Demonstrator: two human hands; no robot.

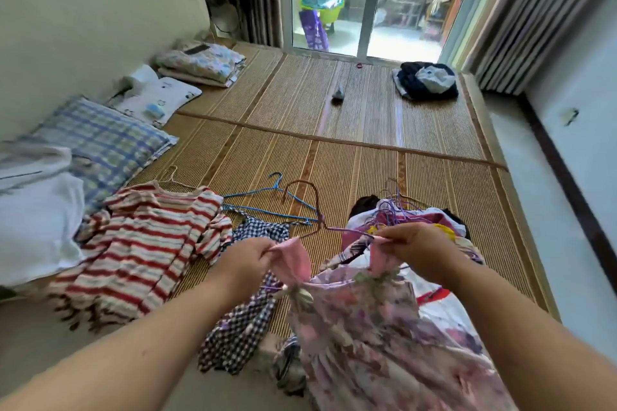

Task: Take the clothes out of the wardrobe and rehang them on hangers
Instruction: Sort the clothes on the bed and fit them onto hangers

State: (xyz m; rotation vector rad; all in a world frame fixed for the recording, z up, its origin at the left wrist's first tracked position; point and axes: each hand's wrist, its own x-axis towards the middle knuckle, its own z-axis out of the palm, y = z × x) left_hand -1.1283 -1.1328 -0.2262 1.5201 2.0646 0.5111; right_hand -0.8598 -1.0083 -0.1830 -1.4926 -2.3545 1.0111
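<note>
A: Step in hand?
B: The dress (367, 327) is being fitted on the wire hanger (317, 207). One pink strap is pinched by the left hand (248, 260), the other by the right hand (417, 250), above the mat's (367, 160) near edge.
A: How is it done well?
B: Each strap should be slid fully over a hanger end and held level. The hook should be steered away from the clothes pile (430, 220). Whether the straps are seated cannot be told because of blur.

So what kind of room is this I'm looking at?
Most likely a bedroom at home: a bed laid with a woven mat, a checked pillow by the wall, and a sliding glass door onto a balcony.
</note>
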